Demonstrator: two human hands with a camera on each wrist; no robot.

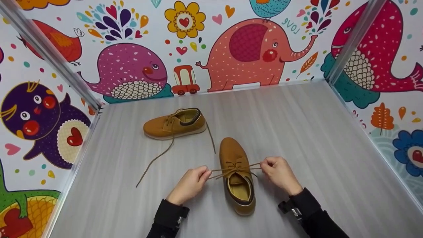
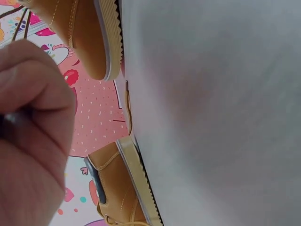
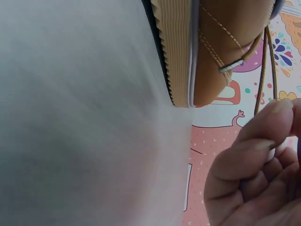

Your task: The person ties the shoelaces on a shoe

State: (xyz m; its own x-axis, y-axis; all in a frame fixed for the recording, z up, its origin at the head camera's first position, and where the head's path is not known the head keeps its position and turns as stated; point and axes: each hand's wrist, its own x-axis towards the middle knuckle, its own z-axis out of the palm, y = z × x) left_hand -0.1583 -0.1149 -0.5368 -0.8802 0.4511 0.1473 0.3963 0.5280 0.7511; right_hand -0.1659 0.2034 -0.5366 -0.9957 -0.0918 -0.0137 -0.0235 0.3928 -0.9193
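Observation:
A tan lace-up shoe (image 1: 231, 150) stands on the floor between the two hands, toe pointing away. Its brown shoelace (image 1: 218, 171) is crossed over the tongue in a bow, with a loop stretched out to each side and short loose ends beside them. On the left, the left hand (image 1: 190, 185) pinches one loop between thumb and curled fingers. The right hand (image 1: 281, 173) pinches the other loop (image 3: 265, 70), drawn taut in the right wrist view. Both hands are held just off the shoe's sides. In the left wrist view the left fingertips are partly hidden.
A matching tan shoe (image 1: 158, 127) lies farther back on the left, toe to the left, its long untied lace (image 1: 155, 158) trailing over the grey floor (image 1: 297, 125). Low walls with cartoon animals (image 1: 248, 56) enclose the back and sides.

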